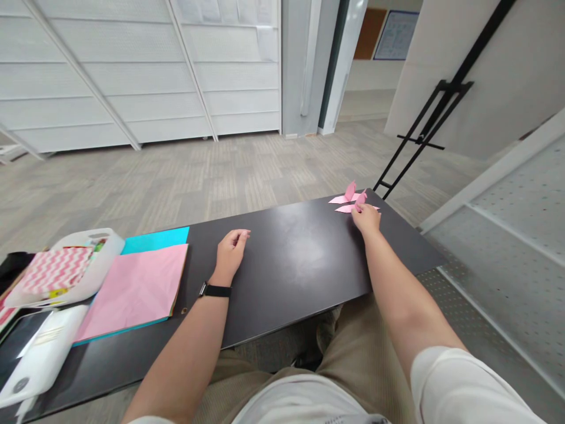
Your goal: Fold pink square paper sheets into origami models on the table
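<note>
At the far right end of the dark table [286, 265], my right hand [367, 218] pinches the upright part of a pink origami crane [346, 208]. Its pointed paper wing lies low, close to the tabletop, and my fingers cover part of it. Just behind it stands a second pink origami crane [350, 191], very near the first. My left hand [231, 250] hovers or rests over the middle of the table, fingers curled in and thumb against them. Nothing shows in it. A stack of paper with a pink sheet [136, 288] on top lies to its left.
Blue paper [156, 240] sticks out under the stack. Left of it are a white basket [108, 244] holding a pink zigzag-patterned item [57, 270], and a white device [44, 353] with a cable. A black-framed stand [424, 138] rises beyond the table's right corner.
</note>
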Demonstrator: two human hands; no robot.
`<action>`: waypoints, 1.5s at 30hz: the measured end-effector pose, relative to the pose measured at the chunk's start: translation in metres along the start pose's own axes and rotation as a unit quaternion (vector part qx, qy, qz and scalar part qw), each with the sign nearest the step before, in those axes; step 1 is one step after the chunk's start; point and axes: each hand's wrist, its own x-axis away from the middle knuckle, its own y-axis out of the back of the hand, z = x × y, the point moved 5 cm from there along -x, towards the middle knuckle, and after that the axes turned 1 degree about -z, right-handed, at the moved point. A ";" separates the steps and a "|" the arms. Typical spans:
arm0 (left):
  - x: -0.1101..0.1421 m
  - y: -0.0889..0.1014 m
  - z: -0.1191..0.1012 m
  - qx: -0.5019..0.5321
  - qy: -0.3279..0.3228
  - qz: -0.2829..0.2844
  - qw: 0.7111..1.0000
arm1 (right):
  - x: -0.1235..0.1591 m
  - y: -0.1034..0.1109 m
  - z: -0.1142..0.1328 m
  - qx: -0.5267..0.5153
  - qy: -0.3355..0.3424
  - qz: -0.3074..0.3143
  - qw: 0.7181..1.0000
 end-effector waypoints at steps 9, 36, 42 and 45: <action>-0.012 0.007 0.005 0.139 0.051 -0.045 0.988 | 0.049 0.050 0.111 -0.191 0.123 0.006 0.974; -0.006 0.004 -0.003 0.317 0.077 0.027 0.945 | 0.155 -0.027 0.281 -0.529 0.263 0.164 0.790; 0.000 -0.006 -0.012 0.341 0.112 0.099 0.928 | 0.149 -0.036 0.276 -0.566 0.217 0.166 0.778; 0.004 -0.011 -0.015 0.345 0.123 0.142 0.920 | 0.149 -0.032 0.276 -0.561 0.219 0.153 0.784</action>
